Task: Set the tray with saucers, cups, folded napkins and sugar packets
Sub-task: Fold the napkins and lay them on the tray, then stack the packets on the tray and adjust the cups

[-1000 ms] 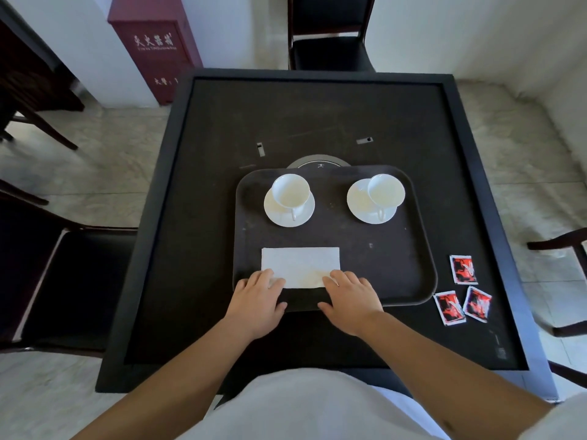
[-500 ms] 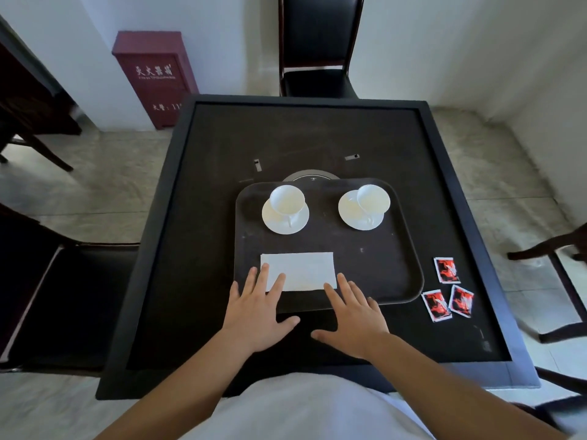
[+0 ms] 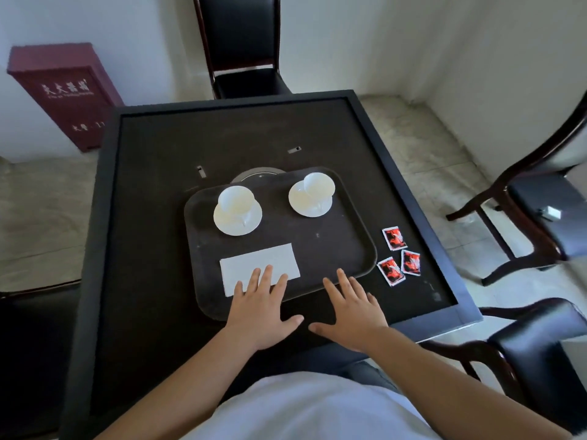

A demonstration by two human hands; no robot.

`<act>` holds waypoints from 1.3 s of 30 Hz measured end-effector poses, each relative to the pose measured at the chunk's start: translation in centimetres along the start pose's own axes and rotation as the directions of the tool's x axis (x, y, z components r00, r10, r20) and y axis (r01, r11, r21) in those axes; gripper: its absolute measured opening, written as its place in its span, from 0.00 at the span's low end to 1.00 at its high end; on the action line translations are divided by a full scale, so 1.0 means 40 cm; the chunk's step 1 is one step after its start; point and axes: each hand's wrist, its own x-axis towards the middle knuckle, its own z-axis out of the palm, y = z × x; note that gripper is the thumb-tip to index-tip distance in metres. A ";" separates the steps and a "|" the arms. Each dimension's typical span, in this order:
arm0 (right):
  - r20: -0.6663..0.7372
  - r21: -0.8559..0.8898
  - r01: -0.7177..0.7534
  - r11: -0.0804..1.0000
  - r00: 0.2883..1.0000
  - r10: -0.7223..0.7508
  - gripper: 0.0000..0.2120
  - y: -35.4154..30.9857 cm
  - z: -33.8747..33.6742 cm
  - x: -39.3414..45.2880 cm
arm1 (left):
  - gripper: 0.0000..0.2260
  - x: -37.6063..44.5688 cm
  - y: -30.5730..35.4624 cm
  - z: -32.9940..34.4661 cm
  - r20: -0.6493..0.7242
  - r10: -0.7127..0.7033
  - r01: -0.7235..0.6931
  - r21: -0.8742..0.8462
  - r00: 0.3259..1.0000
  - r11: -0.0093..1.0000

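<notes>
Landmark: the dark brown rectangular plastic tray [image 3: 343, 249], lying on the black framed tabletop [image 3: 152, 217].

Far-left part of the tray: a white cup on a white round saucer [image 3: 237, 211]. Near-left part: the white folded paper napkin [image 3: 259, 265], flat, its near edge under the fingertips of your left hand [image 3: 262, 312]. That hand is open, fingers spread, gripping nothing; its palm lies past the tray's near rim, over the tabletop.

Far-right part of the tray: a second white cup on its white saucer [image 3: 311, 195], the cup sitting toward the saucer's far-right edge rather than centred.

Near-right rim: your right hand [image 3: 351, 312] is open and flat, empty, fingertips at or just over the rim; whether they touch it cannot be told.

Right of the tray, on the tabletop and off the tray: three small red and black sugar packets [image 3: 398, 255], close together, none yet placed.

Risks, as judged from this layout:
- Only one napkin is visible for two settings; a second appears to be missing.
- Dragging the left fingertips would skew or unfold the napkin.
- Pushing the rim would jolt the tray and could shift the off-centre cup.
- The packets are thin and flat, so a pinch could slip.
</notes>
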 end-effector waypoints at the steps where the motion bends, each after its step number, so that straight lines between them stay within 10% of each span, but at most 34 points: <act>1: -0.006 0.007 -0.013 1.000 1.000 0.013 0.51 0.018 -0.001 -0.008 | 0.43 0.009 0.016 0.002 0.002 0.021 -0.021 0.006 1.000 1.000; 25: 0.098 0.066 0.116 0.991 0.988 -0.123 0.42 0.566 0.014 0.025 | 0.29 0.308 0.574 0.035 0.044 0.119 -0.113 -0.120 0.992 0.986; 39: 0.132 -0.002 0.312 0.950 0.942 -0.309 0.39 0.628 -0.005 0.049 | 0.28 0.421 0.682 0.064 -0.002 -0.037 0.037 0.137 0.999 0.990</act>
